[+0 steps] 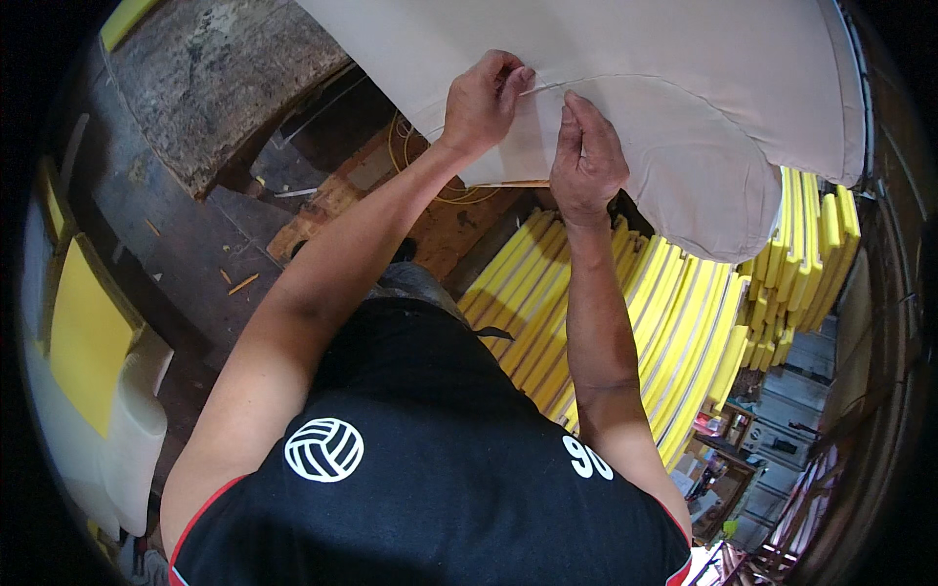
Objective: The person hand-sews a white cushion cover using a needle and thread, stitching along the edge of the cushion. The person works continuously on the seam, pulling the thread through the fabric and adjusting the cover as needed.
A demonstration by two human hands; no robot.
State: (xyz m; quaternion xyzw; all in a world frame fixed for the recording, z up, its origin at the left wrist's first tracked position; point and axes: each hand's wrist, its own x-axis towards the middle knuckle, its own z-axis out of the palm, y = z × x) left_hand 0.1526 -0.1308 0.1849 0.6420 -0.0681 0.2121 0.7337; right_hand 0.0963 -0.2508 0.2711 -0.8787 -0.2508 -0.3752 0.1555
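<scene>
- Head view: pale cloth cover (586, 39) across the top, spread out ahead of both hands, above the yellow panels.
- Left grip (524, 80) at the near end of a curved seam (674, 82), fingers curled, thumb and forefinger drawn together; a thin pale line just beside the fingertips, too small to tell whether held.
- Right grip (569, 104) to the right of the left grip and apart from it, fingers nearly straight, tips brought close to the thumb over the cloth; cannot tell whether closed on anything.
- Below and right of the seam, a rounded, wrinkled flap (708, 200) of the same pale cloth, lower edge hanging over the panels.
- Under and beyond the right forearm, long row of yellow panels (674, 332), packed side by side; more in a yellow stack (806, 249) farther right.
- Upper left, worn grey tabletop (225, 73); near it, brown boards (342, 200) and a looped yellow cord (395, 146).
- Far left, flat yellow pad (90, 337) against rounded pale padding (137, 420).
- On the dark floor (186, 249), small yellow scraps (243, 283).
</scene>
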